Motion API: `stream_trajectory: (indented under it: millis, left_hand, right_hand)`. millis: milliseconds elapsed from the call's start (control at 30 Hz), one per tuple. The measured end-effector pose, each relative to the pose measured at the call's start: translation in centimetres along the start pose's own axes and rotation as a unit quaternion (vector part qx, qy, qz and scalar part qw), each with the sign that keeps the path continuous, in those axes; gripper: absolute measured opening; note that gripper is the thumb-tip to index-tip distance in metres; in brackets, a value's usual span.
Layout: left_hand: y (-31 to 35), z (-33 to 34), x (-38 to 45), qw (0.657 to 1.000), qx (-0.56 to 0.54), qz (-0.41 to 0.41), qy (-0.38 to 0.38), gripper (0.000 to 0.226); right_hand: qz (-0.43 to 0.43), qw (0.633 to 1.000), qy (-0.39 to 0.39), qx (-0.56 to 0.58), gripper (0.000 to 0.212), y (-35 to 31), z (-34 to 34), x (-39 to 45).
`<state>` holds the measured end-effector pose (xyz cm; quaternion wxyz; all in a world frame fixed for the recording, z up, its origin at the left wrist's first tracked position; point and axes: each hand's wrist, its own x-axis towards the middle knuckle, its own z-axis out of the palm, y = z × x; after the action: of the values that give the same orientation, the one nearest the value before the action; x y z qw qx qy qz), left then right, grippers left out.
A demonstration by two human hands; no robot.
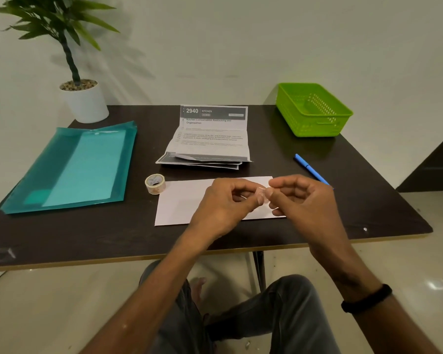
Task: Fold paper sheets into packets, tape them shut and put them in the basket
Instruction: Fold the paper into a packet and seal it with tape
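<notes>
A folded white paper packet (184,203) lies flat on the dark table (87,233) near its front edge. Above the packet's right half, my left hand (225,203) and my right hand (302,198) pinch a small piece of clear tape (263,194) between their fingertips. The tape roll (155,183) stands just left of the packet. A stack of printed sheets (210,139) with creases lies behind the packet. The green basket (313,109) sits at the back right corner and looks empty.
A teal plastic folder (72,167) lies on the left of the table. A potted plant (83,98) stands at the back left corner. A blue pen (311,168) lies right of the packet. My knees show below the table's front edge.
</notes>
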<state>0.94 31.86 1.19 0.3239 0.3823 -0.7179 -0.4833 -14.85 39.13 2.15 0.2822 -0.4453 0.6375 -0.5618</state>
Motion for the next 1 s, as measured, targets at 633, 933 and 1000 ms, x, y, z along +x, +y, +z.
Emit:
stream_trajectory:
  millis: [633,933,1000]
  left_hand:
    - [-0.3,-1.1,0.9,0.993,0.052,0.08,-0.065,0.035]
    - [-0.9,-0.6,2.8,0.973,0.144,0.137,-0.117,0.046]
    - [-1.1,-0.6,3.3,0.973,0.142,0.139,-0.117,0.046]
  right_hand:
    - [0.01,1.0,-0.008,-0.022,0.018,1.2,-1.2,-0.7]
    - [-0.085,0.98,-0.116,-0.14,0.009,1.6,-1.7,1.1]
    - [-0.087,0.98,-0.119,-0.131,0.013,1.8,-2.0,1.6]
